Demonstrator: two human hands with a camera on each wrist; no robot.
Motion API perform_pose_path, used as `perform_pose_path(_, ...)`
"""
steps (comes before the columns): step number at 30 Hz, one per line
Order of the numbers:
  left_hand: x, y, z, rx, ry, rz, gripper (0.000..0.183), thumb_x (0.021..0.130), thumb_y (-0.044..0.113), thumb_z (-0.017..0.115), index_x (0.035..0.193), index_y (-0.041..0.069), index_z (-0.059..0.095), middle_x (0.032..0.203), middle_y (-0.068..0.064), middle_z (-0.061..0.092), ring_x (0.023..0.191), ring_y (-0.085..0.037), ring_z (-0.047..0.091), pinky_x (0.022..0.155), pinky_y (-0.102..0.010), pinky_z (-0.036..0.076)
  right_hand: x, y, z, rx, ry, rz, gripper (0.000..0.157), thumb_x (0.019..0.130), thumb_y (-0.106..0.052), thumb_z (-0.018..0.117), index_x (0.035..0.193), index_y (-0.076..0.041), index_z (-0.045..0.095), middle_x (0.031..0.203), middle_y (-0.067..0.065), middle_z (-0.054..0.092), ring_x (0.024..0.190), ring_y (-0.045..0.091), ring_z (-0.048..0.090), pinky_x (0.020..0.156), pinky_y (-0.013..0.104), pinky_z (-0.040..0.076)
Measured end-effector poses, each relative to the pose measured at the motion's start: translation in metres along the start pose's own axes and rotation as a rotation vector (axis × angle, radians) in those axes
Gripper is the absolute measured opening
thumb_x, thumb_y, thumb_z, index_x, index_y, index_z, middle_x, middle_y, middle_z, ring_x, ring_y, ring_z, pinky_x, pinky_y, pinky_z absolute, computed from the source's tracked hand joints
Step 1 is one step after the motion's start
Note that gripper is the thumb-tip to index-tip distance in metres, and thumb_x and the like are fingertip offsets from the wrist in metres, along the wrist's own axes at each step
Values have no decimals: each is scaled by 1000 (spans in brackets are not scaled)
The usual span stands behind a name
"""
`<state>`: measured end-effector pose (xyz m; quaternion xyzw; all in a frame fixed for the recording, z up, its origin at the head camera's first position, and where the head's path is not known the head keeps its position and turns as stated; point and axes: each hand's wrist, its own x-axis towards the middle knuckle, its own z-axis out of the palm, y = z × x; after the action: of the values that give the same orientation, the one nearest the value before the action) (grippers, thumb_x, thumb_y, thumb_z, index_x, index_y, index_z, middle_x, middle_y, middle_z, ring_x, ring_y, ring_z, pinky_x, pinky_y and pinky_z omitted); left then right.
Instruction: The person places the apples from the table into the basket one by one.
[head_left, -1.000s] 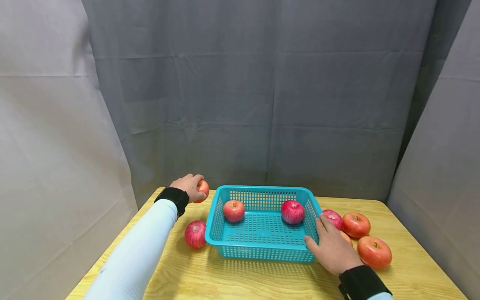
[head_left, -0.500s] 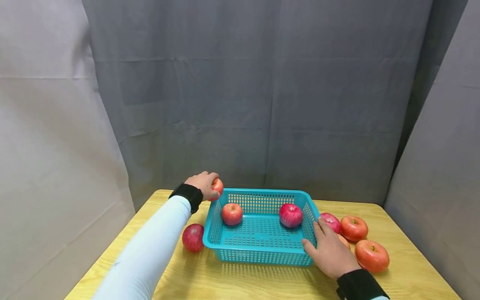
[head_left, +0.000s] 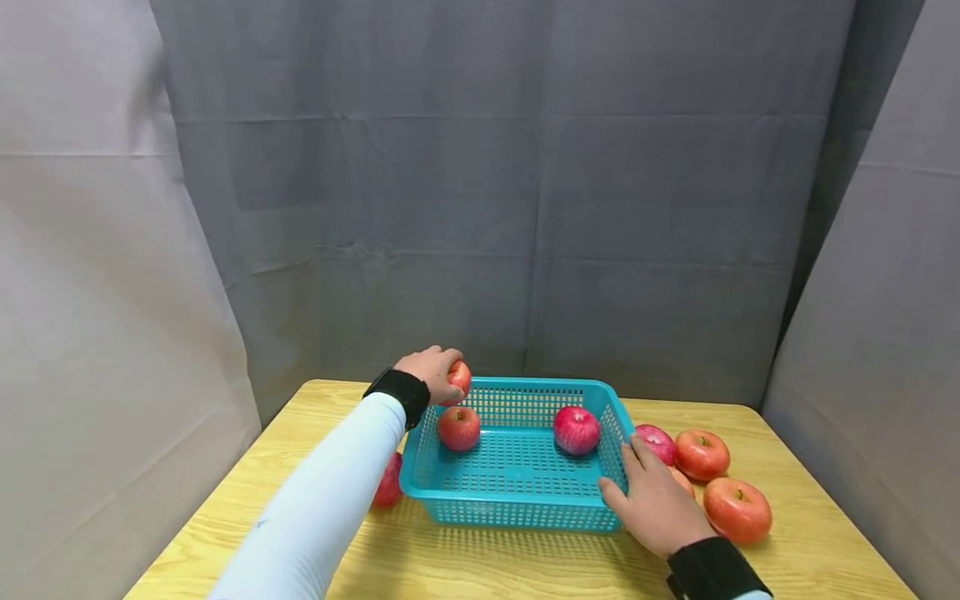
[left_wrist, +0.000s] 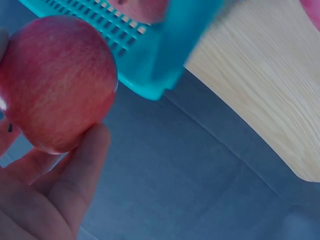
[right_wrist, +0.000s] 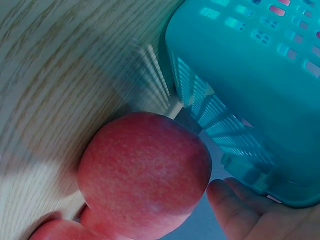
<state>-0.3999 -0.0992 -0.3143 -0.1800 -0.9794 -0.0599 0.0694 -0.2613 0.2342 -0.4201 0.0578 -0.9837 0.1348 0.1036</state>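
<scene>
In the head view my left hand (head_left: 433,370) grips a red apple (head_left: 459,382) above the back left corner of a turquoise basket (head_left: 517,515). The left wrist view shows this apple (left_wrist: 60,85) between thumb and fingers, close to the basket's rim. My right hand (head_left: 663,504) holds the basket's right rim, its thumb over the inner side and its fingers outside. Inside the basket, one apple (head_left: 459,428) sits at the left and a darker red apple (head_left: 577,430) at the right. In the right wrist view an apple (right_wrist: 145,175) lies beside my right fingertips.
Several apples, among them a large one (head_left: 738,510) and one behind it (head_left: 702,455), lie right of the basket on the wooden table (head_left: 480,567). Left of it, another apple (head_left: 388,483) is partly covered by my left sleeve. Grey cloth (head_left: 450,183) hangs behind.
My left hand has carried its apple rightward from beside the basket to above its back left corner. The right hand stays at the rim. The view has shifted slightly.
</scene>
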Motion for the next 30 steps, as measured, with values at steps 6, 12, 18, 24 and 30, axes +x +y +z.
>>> perform_pose_path(6,2,17,7,-49,-6,35,64,76,39,76,132,21,52,106,-4,58,85,-21,54,73,-39,51,-2,1,1,1,18,-12,94,89,-72,35,140,8,36,148,26,23,130,42,26,95,63,38)
perform_pose_path(12,-1,35,9,-73,-1,79,61,77,36,76,131,18,53,106,-5,59,83,-22,54,72,-40,51,-5,0,3,9,14,-7,95,89,-73,34,139,8,37,148,26,24,130,41,25,95,63,38)
perform_pose_path(18,1,46,14,-77,-1,100,59,78,36,75,130,18,54,105,-3,58,82,-21,53,70,-38,50,-6,-3,3,14,2,9,96,88,-74,34,140,6,37,149,25,23,131,41,25,95,64,38)
perform_pose_path(24,6,54,21,-80,-10,113,59,78,36,74,130,19,53,106,-4,58,83,-22,53,72,-40,49,-7,-6,0,14,1,19,96,88,-74,33,141,6,36,150,25,22,131,42,25,95,65,36)
perform_pose_path(30,9,61,36,-69,-4,117,60,78,38,74,131,20,53,106,-4,58,83,-21,53,75,-40,48,-9,-8,1,17,0,12,95,88,-74,32,141,5,36,150,24,21,131,42,25,97,64,36)
